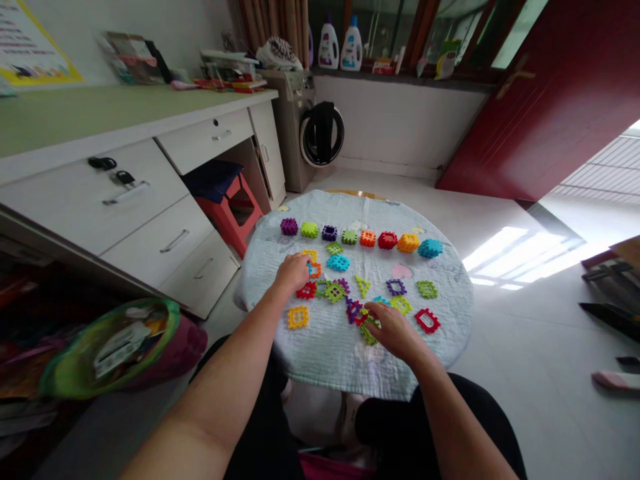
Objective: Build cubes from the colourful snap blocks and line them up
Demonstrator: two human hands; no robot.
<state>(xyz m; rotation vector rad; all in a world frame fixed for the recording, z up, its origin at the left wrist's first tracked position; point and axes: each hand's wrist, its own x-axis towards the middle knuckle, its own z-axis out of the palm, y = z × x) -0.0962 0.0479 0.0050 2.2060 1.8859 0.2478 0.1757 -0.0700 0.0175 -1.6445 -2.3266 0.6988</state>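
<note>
My left hand (294,273) reaches over the left side of the round table, its curled fingertips at an orange square piece (315,271) with some blue at it. Whether it grips this piece is hidden. A yellow piece (311,255) lies just beyond, and a red square piece (307,290) nearer me. My right hand (393,325) is low over the middle, thumb and forefinger apart. Under and beside its fingertips are a green piece (369,333) and a purple piece (353,309), with red between them. A green square piece (335,291) and a yellow-green triangle (363,286) lie between my hands.
Several stacks of notched pieces, from a purple stack (289,227) to a blue stack (431,248), line the far side of the cloth-covered table (320,363). A red stool (233,207) and a bin (173,340) stand left. Behind is a washing machine (293,127) with its door open.
</note>
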